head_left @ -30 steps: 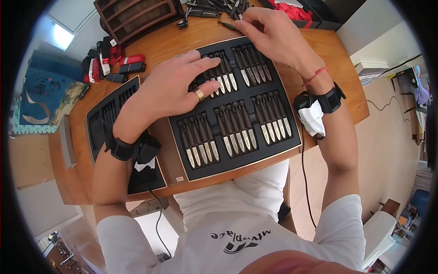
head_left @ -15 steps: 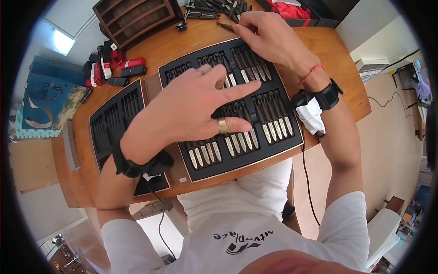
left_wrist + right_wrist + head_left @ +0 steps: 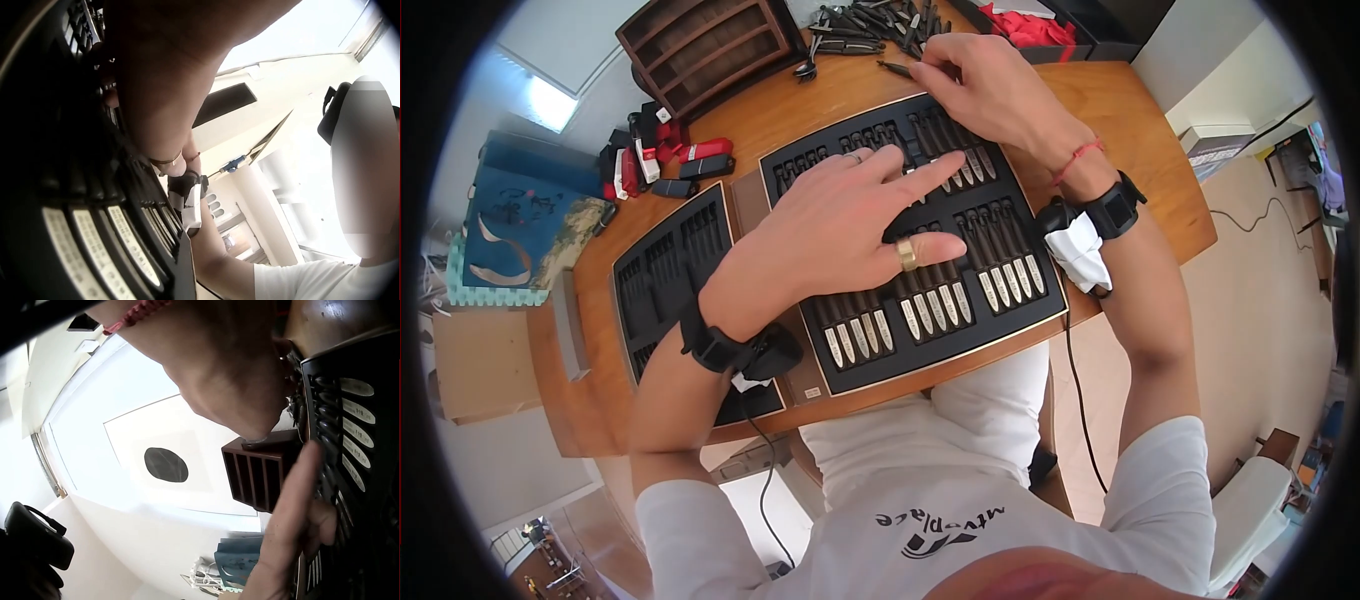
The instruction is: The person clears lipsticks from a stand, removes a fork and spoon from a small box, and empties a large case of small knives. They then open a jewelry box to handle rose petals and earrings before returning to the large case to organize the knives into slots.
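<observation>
A black tray [image 3: 990,315] holds rows of slim dark pieces with pale, pointed, printed ends [image 3: 935,312]. Over its upper middle group lies my left hand [image 3: 840,225], index finger and thumb stretched to the right, the other fingers bent lower among the pieces. The right wrist view shows that index finger [image 3: 294,500] straight beside a row of the printed ends [image 3: 358,434]. Beyond the tray's far edge, my right hand [image 3: 995,85] pinches a slim dark piece [image 3: 892,68] between thumb and fingertips. Most of that piece's near end is hidden by the fingers.
A second dark tray [image 3: 650,265] with slotted pieces sits on the left. Behind are a heap of dark pieces [image 3: 865,30], a brown wooden rack [image 3: 710,55] and a black box with red cloth [image 3: 1030,30]. Red and black small items [image 3: 705,150] lie back left.
My left hand has moved right over the tray, its index finger and thumb spreading out from the upper middle group. My right hand keeps hold of the dark piece in nearly the same place.
</observation>
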Demonstrator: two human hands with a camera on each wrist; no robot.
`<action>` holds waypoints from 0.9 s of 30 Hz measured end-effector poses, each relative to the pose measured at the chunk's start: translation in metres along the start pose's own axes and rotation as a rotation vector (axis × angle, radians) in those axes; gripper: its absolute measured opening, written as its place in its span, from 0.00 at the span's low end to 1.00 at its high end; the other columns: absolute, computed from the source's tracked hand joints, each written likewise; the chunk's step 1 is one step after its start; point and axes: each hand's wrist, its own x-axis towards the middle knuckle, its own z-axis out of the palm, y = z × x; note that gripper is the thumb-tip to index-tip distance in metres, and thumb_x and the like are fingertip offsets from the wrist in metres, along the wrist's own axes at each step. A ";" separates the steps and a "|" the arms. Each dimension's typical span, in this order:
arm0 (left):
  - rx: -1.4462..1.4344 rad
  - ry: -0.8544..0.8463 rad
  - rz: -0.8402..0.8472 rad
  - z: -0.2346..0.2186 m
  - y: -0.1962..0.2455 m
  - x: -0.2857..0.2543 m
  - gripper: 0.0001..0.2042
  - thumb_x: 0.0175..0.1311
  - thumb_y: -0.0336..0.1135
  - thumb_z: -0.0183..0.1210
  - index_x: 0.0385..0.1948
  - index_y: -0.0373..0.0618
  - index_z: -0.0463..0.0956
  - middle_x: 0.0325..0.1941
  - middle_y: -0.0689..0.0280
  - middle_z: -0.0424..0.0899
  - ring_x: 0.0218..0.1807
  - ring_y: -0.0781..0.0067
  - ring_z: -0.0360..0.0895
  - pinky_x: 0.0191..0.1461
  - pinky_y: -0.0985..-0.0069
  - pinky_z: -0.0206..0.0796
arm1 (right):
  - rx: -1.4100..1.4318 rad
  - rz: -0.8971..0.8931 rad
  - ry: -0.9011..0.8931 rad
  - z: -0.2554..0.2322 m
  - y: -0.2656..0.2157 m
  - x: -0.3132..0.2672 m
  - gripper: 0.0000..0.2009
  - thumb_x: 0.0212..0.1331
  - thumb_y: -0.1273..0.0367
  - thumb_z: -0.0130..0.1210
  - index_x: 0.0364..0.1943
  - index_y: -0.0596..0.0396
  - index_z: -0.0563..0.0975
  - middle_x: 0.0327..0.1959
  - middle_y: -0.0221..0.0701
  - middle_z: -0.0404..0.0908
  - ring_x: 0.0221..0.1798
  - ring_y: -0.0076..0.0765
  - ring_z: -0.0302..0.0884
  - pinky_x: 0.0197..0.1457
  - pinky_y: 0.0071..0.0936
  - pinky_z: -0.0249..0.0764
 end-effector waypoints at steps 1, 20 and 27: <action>0.004 -0.002 -0.002 0.001 0.000 0.001 0.38 0.70 0.68 0.63 0.75 0.53 0.77 0.43 0.56 0.76 0.47 0.50 0.77 0.55 0.58 0.71 | 0.004 -0.002 0.003 0.000 0.000 0.000 0.15 0.74 0.61 0.58 0.34 0.58 0.84 0.29 0.44 0.86 0.37 0.60 0.85 0.45 0.54 0.79; 0.032 -0.028 -0.012 -0.001 -0.002 -0.001 0.38 0.77 0.62 0.61 0.78 0.42 0.71 0.46 0.54 0.79 0.50 0.48 0.80 0.57 0.58 0.73 | 0.062 0.040 0.068 0.002 0.011 0.003 0.16 0.77 0.61 0.55 0.37 0.62 0.81 0.36 0.53 0.85 0.45 0.67 0.84 0.51 0.56 0.78; -0.059 0.066 -0.064 -0.074 0.022 -0.020 0.27 0.78 0.46 0.66 0.72 0.41 0.77 0.51 0.54 0.87 0.47 0.55 0.84 0.54 0.63 0.76 | 0.100 0.055 0.148 0.005 0.025 0.003 0.15 0.79 0.63 0.57 0.40 0.65 0.79 0.31 0.52 0.80 0.35 0.58 0.79 0.43 0.46 0.74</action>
